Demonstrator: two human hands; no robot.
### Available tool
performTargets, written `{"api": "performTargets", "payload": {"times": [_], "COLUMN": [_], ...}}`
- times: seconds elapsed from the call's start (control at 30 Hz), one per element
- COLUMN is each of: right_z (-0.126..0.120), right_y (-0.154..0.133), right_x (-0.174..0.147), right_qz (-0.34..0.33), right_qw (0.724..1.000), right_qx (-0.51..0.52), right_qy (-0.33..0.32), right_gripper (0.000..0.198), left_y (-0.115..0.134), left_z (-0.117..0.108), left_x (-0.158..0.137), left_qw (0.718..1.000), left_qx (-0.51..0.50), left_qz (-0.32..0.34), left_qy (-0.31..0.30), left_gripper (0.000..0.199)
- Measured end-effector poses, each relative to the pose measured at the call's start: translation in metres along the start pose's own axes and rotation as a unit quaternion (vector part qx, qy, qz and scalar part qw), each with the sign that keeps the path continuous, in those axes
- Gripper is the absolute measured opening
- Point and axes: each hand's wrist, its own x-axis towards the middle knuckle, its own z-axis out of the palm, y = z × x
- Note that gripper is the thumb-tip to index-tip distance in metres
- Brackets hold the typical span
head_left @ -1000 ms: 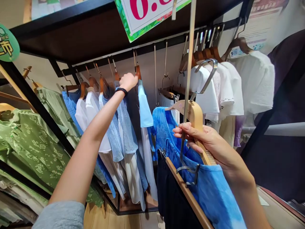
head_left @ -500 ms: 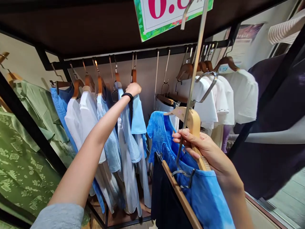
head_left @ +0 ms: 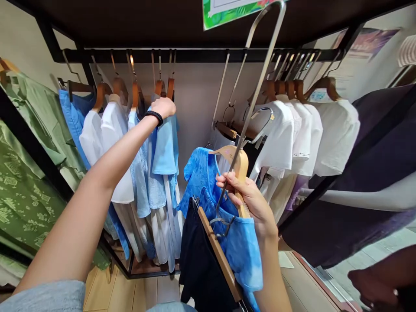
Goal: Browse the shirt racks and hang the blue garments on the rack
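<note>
Mottled blue top (head_left: 241,253) on wooden hanger (head_left: 241,164)

White shirts (head_left: 336,141) on a black rail (head_left: 201,55) show a clothes shop

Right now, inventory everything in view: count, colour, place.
Blue top: one, blue, lower centre
Wooden hanger: one, pale, in blue top
Clip hanger: one, brown, lower centre
Clipped garment: one, black, lower centre
Rail: one, black, back
Hanging tops: several, light blue, centre left
White tops: several, white, rail's both sides
Green clothes: several, green, far left
Dark clothing: count unclear, dark, far right
Shelf: one, dark, overhead
Sign: one, green border, top
Floor: one, beige, bottom
Left hand: one, black wristband, at hanging tops
Right hand: one, bare, holding wooden hanger
</note>
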Motion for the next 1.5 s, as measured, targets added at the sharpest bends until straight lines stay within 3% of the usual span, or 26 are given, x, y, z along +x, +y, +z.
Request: {"api": "performTargets", "payload": {"times": [0.17, 0.37, 0.5, 0.6, 0.63, 0.7, 0.77, 0.83, 0.93, 1.07, 1.23, 1.4, 1.43, 1.5], "right_z": [-0.003, 0.003, 0.005, 0.004, 0.003, 0.000, -0.004, -0.008, -0.016, -0.028, -0.044, -0.049, -0.050, -0.053], "right_y": [0.007, -0.011, -0.025, -0.033, -0.036, -0.041, -0.044, -0.047, -0.047, -0.046, -0.042, -0.042, -0.042, -0.043], "right_x": [0.027, 0.064, 0.083, 0.089, 0.089, 0.086, 0.081, 0.076, 0.071, 0.069, 0.061, 0.040, 0.034, 0.022], "right_qz": [0.001, -0.007, -0.017, -0.012, -0.010, -0.007, -0.002, 0.011, 0.040, 0.055, 0.074, 0.109, 0.114, 0.132], "right_qw": [0.999, 0.998, 0.997, 0.997, 0.997, 0.997, 0.996, 0.995, 0.992, 0.992, 0.988, 0.980, 0.978, 0.971], "right_qx": [-0.007, -0.022, -0.033, -0.030, -0.029, -0.029, -0.031, -0.034, -0.039, -0.048, -0.059, -0.048, -0.050, -0.053], "right_qy": [-0.031, -0.051, -0.067, -0.072, -0.072, -0.074, -0.080, -0.091, -0.109, -0.102, -0.118, -0.160, -0.170, -0.193], "right_gripper": [0.045, 0.027, 0.018, 0.010, 0.008, 0.006, 0.009, 0.014, 0.016, 0.013, 0.024, 0.041, 0.041, 0.040], "left_y": [0.006, 0.008, 0.009, 0.012, 0.013, 0.015, 0.017, 0.019, 0.025, 0.033, 0.035, 0.045, 0.048, 0.055], "left_z": [0.007, 0.015, 0.024, 0.036, 0.042, 0.057, 0.075, 0.094, 0.120, 0.144, 0.161, 0.179, 0.182, 0.189], "left_x": [-0.004, -0.014, -0.033, -0.062, -0.076, -0.106, -0.136, -0.158, -0.174, -0.182, -0.204, -0.233, -0.241, -0.262], "left_qw": [0.999, 0.995, 0.977, 0.946, 0.942, 0.940, 0.895, 0.844, 0.806, 0.761, 0.775, 0.675, 0.665, 0.672], "left_qx": [0.025, 0.021, 0.018, 0.030, 0.013, -0.071, -0.177, -0.276, -0.356, -0.363, -0.430, -0.505, -0.511, -0.517], "left_qz": [-0.005, -0.007, 0.078, 0.183, 0.223, 0.308, 0.402, 0.427, 0.418, 0.436, 0.399, 0.370, 0.368, 0.355], "left_qy": [0.040, 0.093, 0.196, 0.266, 0.252, 0.130, -0.070, -0.171, -0.222, -0.314, -0.235, -0.390, -0.402, -0.393], "left_gripper": [0.044, 0.044, 0.048, 0.034, 0.029, 0.020, 0.021, 0.031, 0.040, 0.040, 0.041, 0.037, 0.037, 0.038]}}
